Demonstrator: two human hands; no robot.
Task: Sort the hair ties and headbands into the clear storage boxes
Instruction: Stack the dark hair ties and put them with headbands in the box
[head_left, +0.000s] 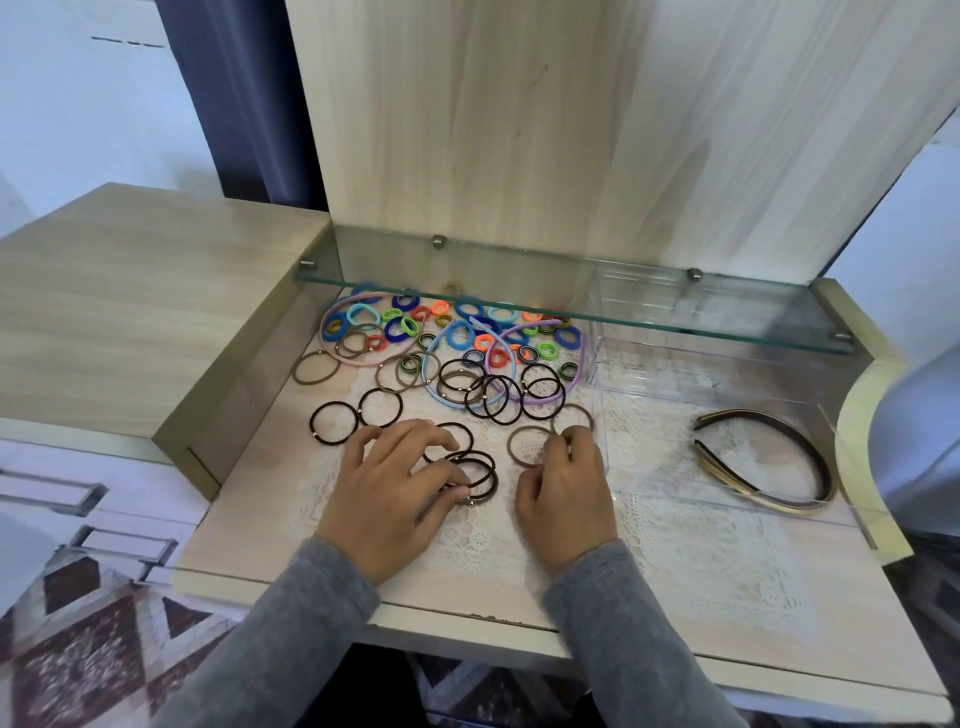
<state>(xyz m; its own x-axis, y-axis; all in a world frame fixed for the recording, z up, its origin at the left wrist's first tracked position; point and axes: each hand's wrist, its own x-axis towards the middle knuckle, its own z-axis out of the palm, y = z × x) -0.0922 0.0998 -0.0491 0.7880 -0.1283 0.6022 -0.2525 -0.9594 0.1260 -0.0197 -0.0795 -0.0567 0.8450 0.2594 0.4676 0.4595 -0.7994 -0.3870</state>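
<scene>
From where I stand nothing can be read; the dark marks (127, 41) on the white surface (62, 104) are too blurred

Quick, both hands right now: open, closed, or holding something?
Left hand: pinches a bunch of dark ties.
Right hand: pinches a brown tie.

The scene is lit by soft, even and rather cool light, bright enough to show all colours clearly. The wooden back panel (519, 130) is evenly bright, while the space under the glass shelf (571, 306) is dimmer. Shadows on the tabletop (441, 597) are faint and soft. The clear box (665, 478) gives weak pale reflections. The wide lens bends straight lines near the edges, and the right border is blurred.
</scene>
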